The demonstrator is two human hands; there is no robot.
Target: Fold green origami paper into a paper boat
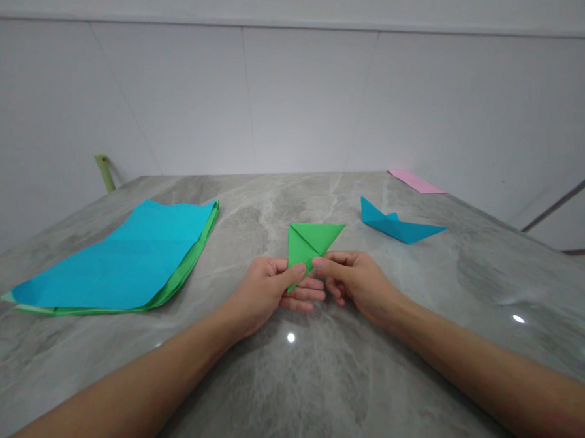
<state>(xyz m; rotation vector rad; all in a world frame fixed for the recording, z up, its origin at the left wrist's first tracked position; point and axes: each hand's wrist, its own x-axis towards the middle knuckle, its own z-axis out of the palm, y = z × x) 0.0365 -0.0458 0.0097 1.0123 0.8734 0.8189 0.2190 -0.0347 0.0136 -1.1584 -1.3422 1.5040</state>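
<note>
From my remote view, I have the green folded paper (311, 241) between my 2 hands, over the middle of the grey marbled counter (313, 390). My left hand (264, 289) grips its lower left side, thumb on the front and fingers extended behind. My right hand (360, 278) pinches its lower right edge with the thumb, the fingers curled. The paper's sharp corner points up and right. I see 1 blue paper boat (394, 228) resting beyond my right hand, pink paper (415, 181) at the far edge, and a blue-topped paper stack (118, 255) on the left.
</note>
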